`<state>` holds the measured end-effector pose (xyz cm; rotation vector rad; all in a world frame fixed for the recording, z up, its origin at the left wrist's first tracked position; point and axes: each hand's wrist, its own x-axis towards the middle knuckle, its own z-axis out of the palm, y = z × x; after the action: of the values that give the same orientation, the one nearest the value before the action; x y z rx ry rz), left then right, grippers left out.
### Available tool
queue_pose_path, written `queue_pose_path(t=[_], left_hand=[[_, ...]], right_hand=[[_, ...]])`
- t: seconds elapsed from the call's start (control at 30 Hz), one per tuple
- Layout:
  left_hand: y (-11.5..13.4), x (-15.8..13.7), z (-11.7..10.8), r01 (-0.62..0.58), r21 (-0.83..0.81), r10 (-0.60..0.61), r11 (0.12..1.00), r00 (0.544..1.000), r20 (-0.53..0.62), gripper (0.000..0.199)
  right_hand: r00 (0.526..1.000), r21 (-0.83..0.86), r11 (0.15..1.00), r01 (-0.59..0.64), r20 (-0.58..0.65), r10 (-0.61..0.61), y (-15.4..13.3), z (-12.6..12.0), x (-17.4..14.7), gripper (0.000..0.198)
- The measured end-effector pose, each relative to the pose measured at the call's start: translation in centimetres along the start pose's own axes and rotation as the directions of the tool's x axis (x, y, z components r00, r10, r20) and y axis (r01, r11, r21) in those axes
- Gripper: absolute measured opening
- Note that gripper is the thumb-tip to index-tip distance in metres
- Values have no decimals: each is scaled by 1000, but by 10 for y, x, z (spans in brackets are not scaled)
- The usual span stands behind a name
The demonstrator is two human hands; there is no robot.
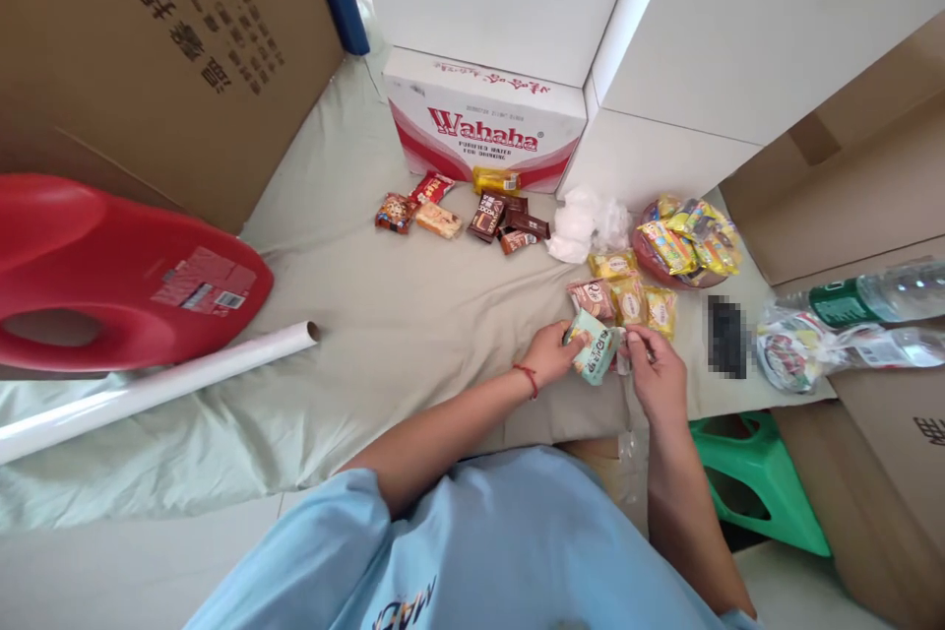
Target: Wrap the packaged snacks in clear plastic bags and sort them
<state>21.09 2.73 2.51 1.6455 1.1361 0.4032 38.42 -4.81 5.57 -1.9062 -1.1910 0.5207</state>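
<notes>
My left hand (552, 354), with a red string on its wrist, is closed on a mint-green snack packet (594, 354). The fingers of my right hand (659, 376) pinch the packet's pale right edge. Just beyond my hands lie a pink snack packet (589, 297) and several yellow snack packets (629, 301). Farther left on the cloth are brown cocoa packets (487, 216), a red packet (431, 187), a clear-wrapped bar (438, 220) and an orange-brown packet (394, 213).
A Wahaha water carton (487, 123) stands against the white cabinet. Crumpled white plastic (574, 224) lies beside a bowl (644, 261) of yellow packets. Plastic bottles (886, 295) are at right, above a green stool (775, 482). A red plastic piece (133, 266) and a white tube (162, 392) are left.
</notes>
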Motion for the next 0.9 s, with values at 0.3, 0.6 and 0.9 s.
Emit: queue_pose_path(t=[0.3,0.6,0.9], left_hand=[[5,-7,12,-52,464,171,884,961,-218,55],[7,19,29,-253,609,375,752,923,-79,58],[17,44,43,-241,606,343,758,938,-56,57]], right_hand=[[939,-343,929,141,-250,-235,39,-35,-14,40],[934,-588,743,319,59,-354,62,1,2,57],[946,-617,720,317,157,-283,83,1,25,54]])
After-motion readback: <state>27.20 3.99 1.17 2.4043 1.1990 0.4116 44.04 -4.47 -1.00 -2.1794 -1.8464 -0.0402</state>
